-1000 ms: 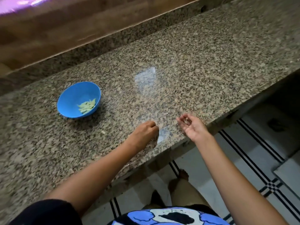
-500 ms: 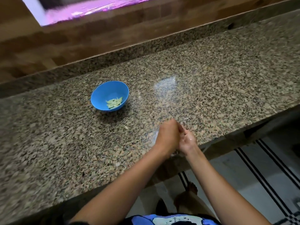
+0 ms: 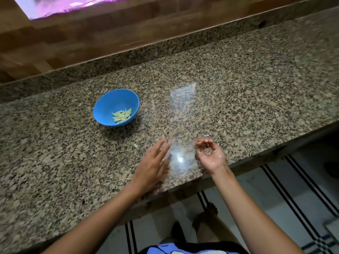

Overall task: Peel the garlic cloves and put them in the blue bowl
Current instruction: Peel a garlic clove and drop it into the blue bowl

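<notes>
left hand (image 3: 153, 163) flat, fingers straight, blurred; right hand (image 3: 211, 153) palm up, cupping small scraps, both over the table (image 3: 238, 88) edge. peeled garlic cloves (image 3: 122, 115) lie in the blue bowl (image 3: 110, 105), well apart.

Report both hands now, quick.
Left hand: open, fingers straight, holding nothing, over the counter.
Right hand: palm up, cupped around small scraps, probably garlic skin.

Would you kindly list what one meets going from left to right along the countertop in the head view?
Blue bowl with the peeled garlic cloves in it → a small pale scrap on the granite countertop → left hand, fingers straight → right hand, palm up, cupping bits of peel.
</notes>
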`<state>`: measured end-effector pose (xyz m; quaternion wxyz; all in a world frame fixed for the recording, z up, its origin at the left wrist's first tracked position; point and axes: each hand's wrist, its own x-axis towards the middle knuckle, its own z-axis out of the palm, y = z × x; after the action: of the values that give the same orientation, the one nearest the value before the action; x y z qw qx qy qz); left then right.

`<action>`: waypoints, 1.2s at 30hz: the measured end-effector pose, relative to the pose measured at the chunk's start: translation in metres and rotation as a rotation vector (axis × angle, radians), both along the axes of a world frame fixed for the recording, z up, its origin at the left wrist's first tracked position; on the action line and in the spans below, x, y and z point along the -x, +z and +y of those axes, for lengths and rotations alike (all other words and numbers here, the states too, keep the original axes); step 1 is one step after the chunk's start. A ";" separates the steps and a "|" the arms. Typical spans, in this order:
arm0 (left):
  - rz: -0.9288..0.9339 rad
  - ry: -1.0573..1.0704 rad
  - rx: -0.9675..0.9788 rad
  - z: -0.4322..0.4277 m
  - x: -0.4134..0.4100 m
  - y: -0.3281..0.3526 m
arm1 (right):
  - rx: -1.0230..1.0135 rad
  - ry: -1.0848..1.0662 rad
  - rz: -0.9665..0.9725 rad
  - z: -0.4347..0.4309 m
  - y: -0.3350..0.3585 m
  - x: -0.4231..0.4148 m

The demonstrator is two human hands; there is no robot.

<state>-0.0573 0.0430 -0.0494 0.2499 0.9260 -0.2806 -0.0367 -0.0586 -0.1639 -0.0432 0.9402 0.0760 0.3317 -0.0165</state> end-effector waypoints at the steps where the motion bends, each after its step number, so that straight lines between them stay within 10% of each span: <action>1: 0.018 -0.039 -0.165 0.010 -0.001 -0.013 | 0.027 -0.027 -0.013 -0.011 0.003 0.000; 10: 0.020 -0.203 -0.372 -0.112 -0.067 -0.033 | 0.169 -0.091 0.012 -0.088 0.000 -0.007; 19: -0.146 -0.433 -0.098 -0.129 -0.060 -0.026 | 0.253 0.081 0.050 -0.113 0.008 -0.043; 28: -0.089 0.197 -0.124 -0.066 -0.010 -0.012 | 0.296 0.537 0.055 -0.056 0.003 -0.060; 32: 0.313 0.959 0.452 -0.087 -0.009 0.015 | 0.353 0.672 0.096 -0.017 0.000 -0.050; 36: 0.461 0.831 0.709 -0.096 -0.011 0.058 | 0.312 0.713 0.115 0.019 0.005 -0.046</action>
<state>-0.0468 -0.0525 0.0084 0.5920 0.7864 0.1721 -0.0398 -0.0130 -0.1453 -0.0379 0.8670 -0.1889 0.3831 0.2568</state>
